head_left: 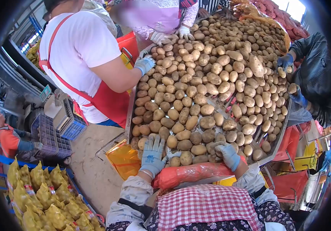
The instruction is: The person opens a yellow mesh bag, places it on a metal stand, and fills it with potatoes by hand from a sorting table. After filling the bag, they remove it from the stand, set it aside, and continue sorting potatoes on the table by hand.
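My left hand (153, 154), in a pale blue glove with dirty fingers, lies palm down on potatoes at the near edge of the sorting table (130, 111). Its fingers are stretched out and slightly apart. To the right, my right hand (229, 154), gloved alike, rests on the near potatoes with its fingers pointing left. Those fingers look bent but loose, and no potato shows lifted in them. Brown potatoes (207, 123) cover most of the tabletop. A rolled red plastic wrap (194, 174) pads the rim between my forearms.
A person in a red apron (111, 102) stands at the left; another person's gloved hands (173, 37) are at the far edge. A person in dark clothing (311, 73) holds potatoes at the right. Yellow bags (44, 196) stand lower left, crates (50, 134) beyond.
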The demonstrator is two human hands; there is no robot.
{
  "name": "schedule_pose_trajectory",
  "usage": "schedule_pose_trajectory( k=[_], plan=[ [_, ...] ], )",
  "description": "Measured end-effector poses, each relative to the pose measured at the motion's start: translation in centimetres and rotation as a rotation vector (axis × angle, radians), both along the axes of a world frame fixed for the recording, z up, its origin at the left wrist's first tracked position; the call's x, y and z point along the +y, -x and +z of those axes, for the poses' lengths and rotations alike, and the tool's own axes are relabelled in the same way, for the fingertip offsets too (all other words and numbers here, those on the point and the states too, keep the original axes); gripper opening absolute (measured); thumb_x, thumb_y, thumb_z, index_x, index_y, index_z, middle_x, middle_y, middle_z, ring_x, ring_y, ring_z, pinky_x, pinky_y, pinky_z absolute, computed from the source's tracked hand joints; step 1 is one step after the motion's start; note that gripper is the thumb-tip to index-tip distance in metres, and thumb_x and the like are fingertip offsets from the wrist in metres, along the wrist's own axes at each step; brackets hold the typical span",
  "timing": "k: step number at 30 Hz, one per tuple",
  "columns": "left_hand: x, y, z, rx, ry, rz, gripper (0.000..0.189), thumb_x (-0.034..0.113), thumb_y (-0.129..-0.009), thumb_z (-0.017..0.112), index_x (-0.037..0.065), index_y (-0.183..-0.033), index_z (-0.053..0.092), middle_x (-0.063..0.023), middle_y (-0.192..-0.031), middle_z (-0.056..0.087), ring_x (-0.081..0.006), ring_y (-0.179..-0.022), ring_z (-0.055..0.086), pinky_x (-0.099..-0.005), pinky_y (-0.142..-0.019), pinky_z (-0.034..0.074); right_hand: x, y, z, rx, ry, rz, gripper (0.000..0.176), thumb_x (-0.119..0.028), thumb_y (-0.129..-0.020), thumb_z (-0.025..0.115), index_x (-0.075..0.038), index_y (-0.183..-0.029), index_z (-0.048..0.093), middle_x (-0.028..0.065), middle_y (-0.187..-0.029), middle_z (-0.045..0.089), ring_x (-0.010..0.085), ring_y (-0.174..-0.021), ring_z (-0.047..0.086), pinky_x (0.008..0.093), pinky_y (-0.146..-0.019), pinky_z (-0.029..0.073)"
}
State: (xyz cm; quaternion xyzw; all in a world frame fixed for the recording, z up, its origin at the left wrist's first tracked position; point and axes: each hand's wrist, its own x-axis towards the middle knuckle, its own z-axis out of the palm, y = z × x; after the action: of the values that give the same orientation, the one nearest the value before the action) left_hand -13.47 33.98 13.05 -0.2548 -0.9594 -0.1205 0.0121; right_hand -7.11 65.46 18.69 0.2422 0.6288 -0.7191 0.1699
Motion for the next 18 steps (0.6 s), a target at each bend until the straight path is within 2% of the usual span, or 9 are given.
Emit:
schedule_pose_trajectory(
  k=[2, 5, 6, 8, 11, 12, 13, 16, 18],
  plan=[
    [-1.1, -0.8, 0.2, -0.04, 0.057, -0.105, 0.07, 0.038, -0.078, 0.063, 0.005, -0.137, 0.042, -0.0203, -0.145, 0.034, -0.0396, -0.134, 0.031, -0.0499, -0.113, 0.021, -0.2, -0.4, -0.4, -0.032, 0.108, -0.037, 0.028, -0.014, -0.089, 0.05, 0.0, -0.111, 0.062, -0.0018, -0.071, 0.055, 0.0062, -0.055, 0.045, 0.0219, -0.05, 0.039],
    [-1.4, -0.2, 0.2, -0.098, -0.044, -0.123, 0.064, 0.037, -0.079, 0.061, 0.006, -0.133, 0.047, -0.0215, -0.14, 0.04, -0.0406, -0.128, 0.038, -0.0509, -0.109, 0.026, 1.0, -0.4, -3.0, 0.082, -0.001, 0.057, 0.025, -0.016, -0.085, 0.053, -0.003, -0.105, 0.062, -0.003, -0.064, 0.05, 0.0069, -0.05, 0.04, 0.0237, -0.049, 0.04],
    [-1.2, 0.0, -0.4, 0.023, -0.131, -0.116, 0.059, 0.038, -0.081, 0.061, 0.007, -0.13, 0.051, -0.0223, -0.136, 0.043, -0.0419, -0.122, 0.042, -0.0531, -0.106, 0.028, 1.0, -0.1, -3.1, 0.113, 0.003, 0.09, 0.025, -0.016, -0.085, 0.053, -0.003, -0.105, 0.062, -0.003, -0.064, 0.05, 0.0069, -0.05, 0.04, 0.0237, -0.049, 0.04],
    [-0.8, -0.1, -1.0, 0.105, -0.129, -0.061, 0.059, 0.039, -0.082, 0.06, 0.007, -0.131, 0.05, -0.0225, -0.136, 0.043, -0.0425, -0.122, 0.041, -0.0533, -0.106, 0.028, 1.1, -0.2, -3.2, 0.011, 0.034, 0.044, 0.025, -0.015, -0.085, 0.053, -0.003, -0.105, 0.062, -0.0021, -0.064, 0.051, 0.008, -0.049, 0.042, 0.0245, -0.049, 0.041],
    [-0.4, 0.1, -1.3, 0.13, -0.143, -0.016, 0.06, 0.043, -0.084, 0.057, 0.009, -0.133, 0.048, -0.0227, -0.137, 0.041, -0.0446, -0.123, 0.04, -0.0547, -0.106, 0.027, 1.6, -0.2, -4.7, 0.121, -0.107, 0.156, 0.025, -0.015, -0.086, 0.053, -0.002, -0.105, 0.062, -0.0017, -0.063, 0.05, 0.009, -0.049, 0.044, 0.0244, -0.048, 0.041],
    [-0.2, 0.1, -1.3, 0.129, -0.141, -0.015, 0.061, 0.043, -0.084, 0.057, 0.01, -0.134, 0.047, -0.0226, -0.138, 0.04, -0.045, -0.124, 0.039, -0.0548, -0.107, 0.026, 1.3, -0.2, -3.3, 0.086, -0.104, 0.169, 0.026, -0.02, -0.088, 0.05, 0.001, -0.088, 0.066, 0.0058, -0.068, 0.061, 0.0143, -0.061, 0.058, 0.0284, -0.053, 0.046],
    [-0.1, 0.1, -1.4, 0.126, -0.137, -0.02, 0.061, 0.044, -0.084, 0.057, 0.011, -0.134, 0.046, -0.0226, -0.139, 0.039, -0.0454, -0.124, 0.038, -0.0549, -0.107, 0.026, 1.2, -0.1, -2.6, 0.089, -0.103, 0.174, 0.026, -0.02, -0.088, 0.05, 0.001, -0.088, 0.066, 0.0058, -0.068, 0.061, 0.0143, -0.061, 0.058, 0.0284, -0.053, 0.046],
    [0.6, 0.5, -1.2, 0.117, -0.109, -0.009, 0.063, 0.044, -0.083, 0.057, 0.012, -0.136, 0.045, -0.022, -0.14, 0.037, -0.0449, -0.129, 0.033, -0.0568, -0.107, 0.025, 1.0, -0.2, -0.3, 0.15, -0.224, 0.189, 0.028, -0.021, -0.088, 0.05, 0.001, -0.096, 0.065, 0.0047, -0.071, 0.061, 0.0141, -0.064, 0.057, 0.0289, -0.056, 0.046],
    [1.2, 0.9, -1.3, 0.068, -0.1, 0.006, 0.066, 0.044, -0.082, 0.057, 0.014, -0.139, 0.042, -0.022, -0.143, 0.034, -0.0452, -0.132, 0.028, -0.0582, -0.108, 0.021, 0.3, -0.5, 2.3, 0.177, -0.006, -0.008, 0.029, -0.015, -0.09, 0.051, 0.0, -0.114, 0.058, -0.0012, -0.065, 0.049, 0.0093, -0.052, 0.042, 0.0256, -0.053, 0.042]
  ],
)
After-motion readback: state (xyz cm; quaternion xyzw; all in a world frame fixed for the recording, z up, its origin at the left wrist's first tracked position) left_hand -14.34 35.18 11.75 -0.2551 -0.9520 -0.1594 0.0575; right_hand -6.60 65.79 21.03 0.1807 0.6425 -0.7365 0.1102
